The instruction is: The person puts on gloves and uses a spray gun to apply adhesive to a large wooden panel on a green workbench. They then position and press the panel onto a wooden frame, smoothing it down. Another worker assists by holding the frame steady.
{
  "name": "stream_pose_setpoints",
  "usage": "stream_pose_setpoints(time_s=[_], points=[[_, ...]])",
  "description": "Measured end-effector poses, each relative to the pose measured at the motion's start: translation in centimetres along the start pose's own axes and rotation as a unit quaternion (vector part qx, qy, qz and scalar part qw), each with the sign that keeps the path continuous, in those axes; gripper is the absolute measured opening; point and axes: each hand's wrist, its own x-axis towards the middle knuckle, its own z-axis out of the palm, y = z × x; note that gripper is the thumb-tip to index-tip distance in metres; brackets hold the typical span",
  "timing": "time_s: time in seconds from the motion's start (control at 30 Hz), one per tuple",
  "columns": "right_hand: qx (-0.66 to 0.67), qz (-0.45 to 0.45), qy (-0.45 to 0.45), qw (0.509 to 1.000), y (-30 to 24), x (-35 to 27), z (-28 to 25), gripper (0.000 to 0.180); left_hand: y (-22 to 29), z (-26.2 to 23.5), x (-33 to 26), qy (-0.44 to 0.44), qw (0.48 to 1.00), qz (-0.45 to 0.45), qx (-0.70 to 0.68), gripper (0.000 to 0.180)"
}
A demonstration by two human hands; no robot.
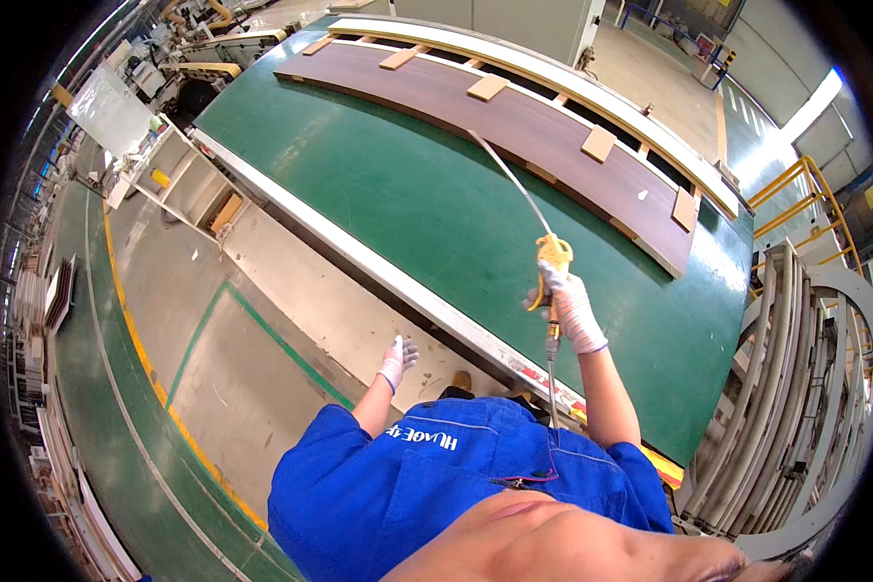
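My gloved right hand (570, 308) is wrapped round the grip of a yellow air blow gun (555, 254). Its long thin metal nozzle slants up and to the left, with the tip near the edge of a long dark brown panel (514, 126). From the gun's lower end a hose (552, 373) with a brass fitting runs down toward my body. My gloved left hand (398, 361) hangs beside the table's near edge, fingers stretched out, holding nothing. Several small light-brown blocks (598, 144) lie along the panel and the strips beyond it.
The panel lies on a wide green conveyor table (359, 184) with a pale metal edge (378, 267). A white shelf unit (179, 179) stands at the left. At the right are grey rollers (766, 388) and a yellow railing (810, 189). Yellow and green lines mark the floor.
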Motion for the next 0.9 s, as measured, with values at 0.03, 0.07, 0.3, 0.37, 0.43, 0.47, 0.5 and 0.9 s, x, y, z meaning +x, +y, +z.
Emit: stream_pose_setpoints(time_s=[0.03, 0.07, 0.3, 0.37, 0.43, 0.47, 0.5, 0.9], points=[[0.008, 0.001, 0.023, 1.000, 0.0, -0.1, -1.1, 0.040, 0.5, 1.2, -0.2, -0.005, 1.000, 0.001, 0.012, 0.049], [0.015, 0.001, 0.038, 0.999, 0.2, 0.0, -2.2, 0.040, 0.7, 2.2, -0.1, -0.023, 0.999, 0.014, 0.027, 0.048], [-0.039, -0.044, 0.036, 0.998, 0.4, -0.9, -8.0, 0.038, 4.5, 12.0, -0.7, -0.068, 0.990, 0.084, 0.091, 0.048], [-0.033, -0.037, 0.069, 0.996, 1.0, 0.0, -11.0, 0.039, 5.6, 15.9, -2.0, -0.096, 0.985, 0.103, 0.101, 0.047], [-0.031, -0.012, 0.075, 0.997, 1.3, 0.4, -13.8, 0.035, 5.6, 19.2, -2.9, -0.120, 0.980, 0.112, 0.114, 0.044], [-0.036, -0.013, 0.063, 0.997, 1.3, 0.5, -14.7, 0.036, 5.7, 20.7, -3.4, -0.117, 0.977, 0.116, 0.134, 0.043], [-0.043, -0.033, 0.066, 0.996, 1.6, 1.1, -16.3, 0.036, 5.7, 22.3, -4.0, -0.129, 0.973, 0.109, 0.156, 0.043], [0.059, 0.045, 0.287, 0.955, 10.9, -1.8, -34.3, 0.036, 3.4, 26.5, -2.5, -0.123, 0.964, 0.063, 0.226, 0.049]])
